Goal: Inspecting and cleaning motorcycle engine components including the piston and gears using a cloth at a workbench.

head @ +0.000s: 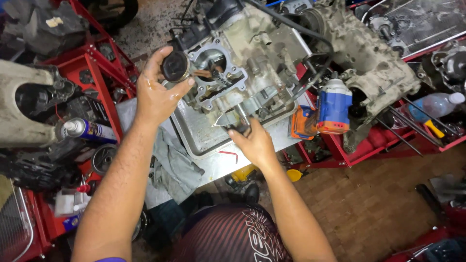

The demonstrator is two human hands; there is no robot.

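My left hand (156,92) holds a dark round piston (175,67) between thumb and fingers, just left of the open cylinder bore (214,62) of a dirty engine block (242,53). A connecting rod (209,74) with a coppery end pokes out of the bore towards the piston. My right hand (255,143) grips the lower part of the engine (239,120) near the tray's front edge. The engine rests in a shallow metal tray (194,138).
A blue and orange cordless impact tool (329,107) lies right of the tray. A larger engine casing (374,58) sits on red racks (361,148). A spray can (86,129), a grey rag (177,162), a plastic bottle (434,104) and wood floor (369,204) surround me.
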